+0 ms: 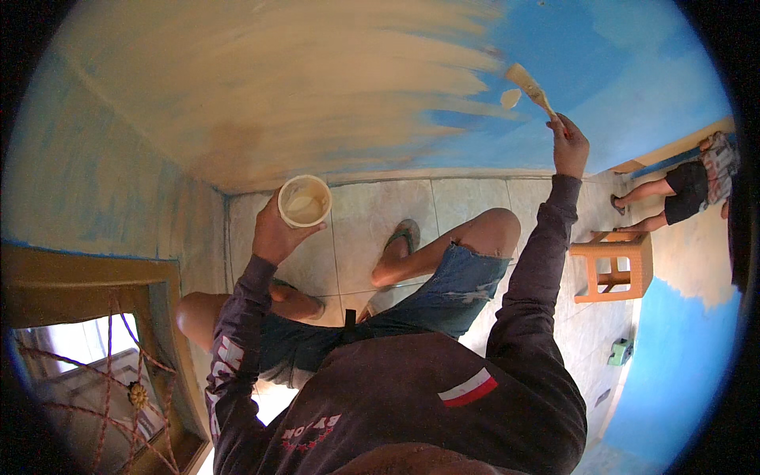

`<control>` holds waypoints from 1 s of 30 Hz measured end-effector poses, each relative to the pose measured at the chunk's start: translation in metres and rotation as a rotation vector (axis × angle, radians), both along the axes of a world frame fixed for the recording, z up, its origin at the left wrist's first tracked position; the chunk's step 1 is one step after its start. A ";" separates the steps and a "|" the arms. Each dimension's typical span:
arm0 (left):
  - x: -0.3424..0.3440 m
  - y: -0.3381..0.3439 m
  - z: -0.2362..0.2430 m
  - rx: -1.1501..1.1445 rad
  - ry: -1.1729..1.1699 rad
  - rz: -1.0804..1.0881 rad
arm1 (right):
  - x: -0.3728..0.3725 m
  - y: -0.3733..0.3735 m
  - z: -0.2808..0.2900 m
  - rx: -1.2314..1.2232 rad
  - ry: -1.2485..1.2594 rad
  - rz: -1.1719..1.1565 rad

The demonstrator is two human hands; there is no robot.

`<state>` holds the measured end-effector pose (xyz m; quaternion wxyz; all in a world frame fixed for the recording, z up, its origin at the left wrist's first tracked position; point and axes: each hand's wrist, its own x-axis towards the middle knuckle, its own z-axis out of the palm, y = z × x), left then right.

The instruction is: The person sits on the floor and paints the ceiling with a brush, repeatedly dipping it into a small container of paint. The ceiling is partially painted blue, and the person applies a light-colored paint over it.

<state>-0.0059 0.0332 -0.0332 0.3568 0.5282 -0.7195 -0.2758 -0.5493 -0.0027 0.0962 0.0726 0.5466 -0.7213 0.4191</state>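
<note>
My left hand (273,232) is wrapped round a round white tub (304,201) with cream paint in the bottom, held over the floor close to the wall. Stretched out to the upper right, my right hand (570,144) grips the handle of a paintbrush (529,87). Its bristles are coated in cream paint and lie at or very near the blue wall (625,87); contact is hard to tell. A wet cream dab (511,98) shows beside the bristles. Streaky cream paint (340,87) covers much of the wall to the left, with blue showing through at its ragged edge.
An orange plastic stool (613,267) stands on the tiled floor (459,202) at the right. Beyond it is another person (687,190) in dark shorts. A small green object (621,351) lies by the right wall. A wooden window frame (95,269) with ropes across it is at lower left.
</note>
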 end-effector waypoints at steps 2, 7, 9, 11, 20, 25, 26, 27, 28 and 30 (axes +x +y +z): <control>0.001 0.000 0.000 -0.012 -0.010 -0.009 | 0.006 0.015 0.004 -0.043 -0.071 -0.013; 0.004 0.000 -0.001 -0.012 -0.051 -0.003 | 0.051 0.021 0.002 -0.134 -0.349 0.211; 0.004 0.001 -0.002 -0.005 -0.034 -0.002 | 0.083 0.014 0.002 -0.142 -0.317 0.358; -0.002 0.001 0.001 0.012 -0.037 -0.011 | 0.113 0.007 -0.002 -0.171 -0.169 0.404; 0.001 0.002 -0.001 -0.018 -0.002 -0.033 | 0.208 -0.043 0.034 -0.155 0.356 0.701; 0.002 0.002 0.001 -0.044 -0.031 -0.014 | 0.199 -0.064 0.039 -0.191 0.544 0.576; 0.002 0.002 -0.001 -0.041 -0.035 -0.013 | 0.195 -0.064 0.042 -0.177 0.570 0.542; 0.002 0.002 -0.001 -0.037 -0.040 -0.012 | 0.190 -0.066 0.042 -0.182 0.612 0.522; 0.001 0.001 -0.002 -0.037 -0.027 -0.018 | 0.184 -0.068 0.041 -0.186 0.653 0.501; 0.003 0.001 -0.003 -0.031 -0.008 -0.024 | 0.173 -0.067 0.037 -0.168 0.730 0.442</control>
